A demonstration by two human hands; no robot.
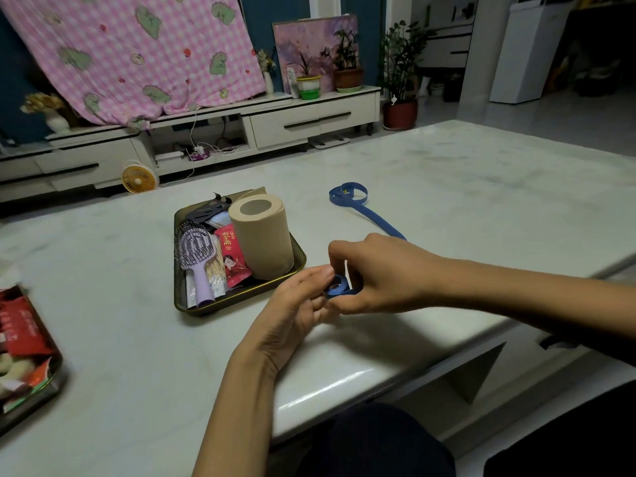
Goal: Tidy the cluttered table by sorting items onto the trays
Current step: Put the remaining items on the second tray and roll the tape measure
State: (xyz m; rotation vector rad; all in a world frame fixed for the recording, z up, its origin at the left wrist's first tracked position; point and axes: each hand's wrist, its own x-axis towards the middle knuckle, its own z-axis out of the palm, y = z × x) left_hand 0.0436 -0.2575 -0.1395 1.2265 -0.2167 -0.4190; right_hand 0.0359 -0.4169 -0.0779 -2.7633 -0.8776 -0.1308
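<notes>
Far left: snack tray [34,404], filled with red packets, only partly in view.

Centre: wire tray [241,293] holding a hairbrush [198,256], a red sachet [234,259] and an upright paper roll [261,235].

Just right of that tray: left hand [296,304], fingers curled, thumb and fingertips pinching the wound part of the blue strap [339,287]. The right hand [378,273] arches over the same coil, fingers bent round it.

Further right: the strap's loose tail [364,210] lies on the table [447,187] and ends in a slack loop.

Assessment: the strap looks light, flat and limp (no stiffness of its own). The coil will likely spring loose unless it is pinched across its flat faces. There is little room left in the wire tray.
</notes>
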